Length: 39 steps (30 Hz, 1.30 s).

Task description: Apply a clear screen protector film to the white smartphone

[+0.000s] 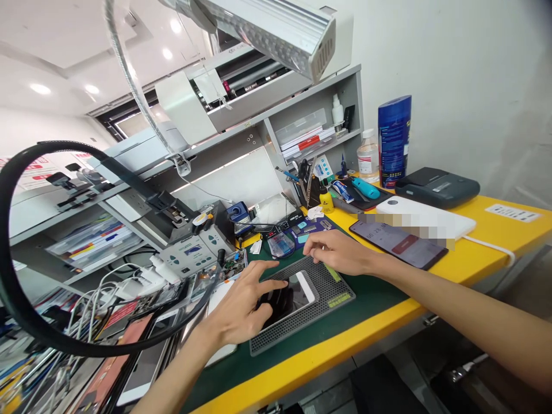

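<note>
A smartphone (297,293) with a black screen and white ends lies face up on a grey perforated mat (332,313). Over its left part is my left hand (248,302), fingers spread apart, the index fingertip at the screen; whether it touches I cannot tell. The hand hides that end of the phone. My right hand (334,252) is above the mat's far edge, with its fingers curled in towards the thumb. Anything within those fingers is hidden. Another white device (222,351) lies partly under my left wrist.
A black hose (6,259) loops at left above piled phones (142,368) and cables. Behind the mat stands a grey control unit (194,253). At right are a running-timer phone (399,241), a white slab (425,215) and a blue canister (394,141). A lamp (276,34) hangs overhead.
</note>
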Each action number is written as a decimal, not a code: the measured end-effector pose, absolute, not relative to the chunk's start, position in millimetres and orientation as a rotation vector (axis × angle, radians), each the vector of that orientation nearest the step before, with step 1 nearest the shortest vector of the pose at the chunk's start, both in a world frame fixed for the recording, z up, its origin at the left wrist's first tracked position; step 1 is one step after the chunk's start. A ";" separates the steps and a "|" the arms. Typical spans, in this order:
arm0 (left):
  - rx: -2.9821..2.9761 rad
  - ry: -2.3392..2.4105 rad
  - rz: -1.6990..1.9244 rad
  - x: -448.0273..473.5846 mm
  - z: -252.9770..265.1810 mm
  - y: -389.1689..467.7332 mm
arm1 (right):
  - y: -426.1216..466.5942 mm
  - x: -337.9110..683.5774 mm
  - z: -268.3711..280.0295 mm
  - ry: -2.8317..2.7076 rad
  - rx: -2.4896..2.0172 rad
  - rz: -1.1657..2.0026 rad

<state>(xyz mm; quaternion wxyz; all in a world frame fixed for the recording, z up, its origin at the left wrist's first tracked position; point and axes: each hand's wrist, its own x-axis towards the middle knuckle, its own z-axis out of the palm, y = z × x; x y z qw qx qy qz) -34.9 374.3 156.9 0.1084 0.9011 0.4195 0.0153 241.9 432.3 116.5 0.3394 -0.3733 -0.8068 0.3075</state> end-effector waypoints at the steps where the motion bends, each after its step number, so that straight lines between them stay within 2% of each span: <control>1: 2.646 1.228 0.042 -34.8 154.5 373.2 | 432.3 241.7 116.6 -2.103 -0.972 0.800; 39: 2.673 1.090 0.053 -18.4 144.1 367.6 | 434.2 241.1 114.9 -2.120 -1.006 0.768</control>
